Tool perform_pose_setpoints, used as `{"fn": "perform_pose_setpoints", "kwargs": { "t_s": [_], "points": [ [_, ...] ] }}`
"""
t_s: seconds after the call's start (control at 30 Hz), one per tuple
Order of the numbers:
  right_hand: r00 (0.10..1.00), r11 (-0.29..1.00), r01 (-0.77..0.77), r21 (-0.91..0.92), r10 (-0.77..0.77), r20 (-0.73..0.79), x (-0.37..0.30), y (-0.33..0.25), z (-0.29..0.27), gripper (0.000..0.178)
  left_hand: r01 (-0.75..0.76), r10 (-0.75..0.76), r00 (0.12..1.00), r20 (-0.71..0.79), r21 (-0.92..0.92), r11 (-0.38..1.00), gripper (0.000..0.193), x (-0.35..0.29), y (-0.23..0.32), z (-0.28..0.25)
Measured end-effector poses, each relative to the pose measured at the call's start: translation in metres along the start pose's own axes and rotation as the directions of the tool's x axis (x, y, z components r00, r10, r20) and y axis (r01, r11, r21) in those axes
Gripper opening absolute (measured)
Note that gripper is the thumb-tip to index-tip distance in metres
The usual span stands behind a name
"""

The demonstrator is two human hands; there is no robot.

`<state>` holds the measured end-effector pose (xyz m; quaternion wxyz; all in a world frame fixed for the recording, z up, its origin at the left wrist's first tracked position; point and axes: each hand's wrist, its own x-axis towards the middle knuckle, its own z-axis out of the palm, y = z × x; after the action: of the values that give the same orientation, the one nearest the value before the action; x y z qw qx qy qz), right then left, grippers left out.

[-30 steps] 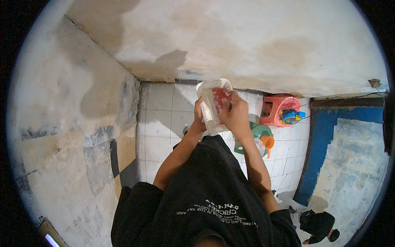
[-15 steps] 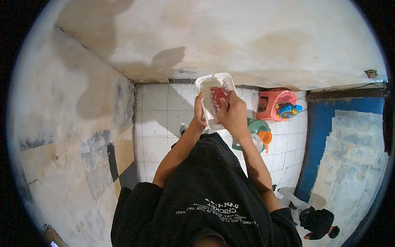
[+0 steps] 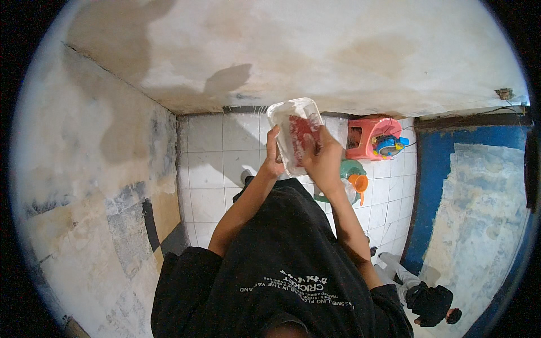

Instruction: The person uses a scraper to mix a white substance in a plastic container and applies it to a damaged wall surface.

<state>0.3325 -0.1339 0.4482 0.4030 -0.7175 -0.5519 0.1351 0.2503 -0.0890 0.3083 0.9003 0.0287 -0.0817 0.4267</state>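
Note:
My left hand grips the left side of a shallow white tray with rounded corners, its inside smeared with white paste. In my right hand is a flat red spreader streaked with white, its blade inside the tray. My right fingers are closed on its right side and slightly blurred. The tray is held up in front of me, near the foot of the facing wall. How much paste lies under the spreader is hidden.
Right of my hands stand a pink stool with a blue and yellow object on it, and a green container with an orange dipper. Patchy walls enclose the white tiled floor. Another person is at lower right.
The spreader and my right hand have shifted slightly within the tray. My left hand still grips the tray. The surroundings sit a little further left in the picture.

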Motion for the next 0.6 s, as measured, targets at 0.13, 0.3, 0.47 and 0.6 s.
{"fn": "perform_pose_setpoints", "kwargs": {
  "t_s": [0.13,0.3,0.47,0.6],
  "points": [
    [1.0,0.99,0.015,-0.143,-0.019,-0.024,0.001,-0.002,-0.011,0.006,-0.312,0.081,0.892,0.444,0.476,0.823,0.085,0.002,-0.002,0.013],
    [0.997,0.999,-0.053,-0.008,0.053,-0.052,-0.009,-0.007,0.002,0.007,-0.461,0.17,0.87,0.462,0.644,0.611,0.088,-0.009,-0.007,-0.005],
    [0.994,0.991,-0.061,-0.119,0.049,-0.1,-0.009,-0.006,-0.003,0.007,0.218,-0.127,0.909,-0.397,0.192,0.957,0.071,0.004,0.004,0.024],
    [0.996,0.996,-0.038,-0.075,0.031,-0.086,-0.015,-0.01,0.006,0.007,-0.231,0.292,0.956,-0.036,0.523,0.82,0.073,-0.011,-0.009,0.01]
  ]
}}
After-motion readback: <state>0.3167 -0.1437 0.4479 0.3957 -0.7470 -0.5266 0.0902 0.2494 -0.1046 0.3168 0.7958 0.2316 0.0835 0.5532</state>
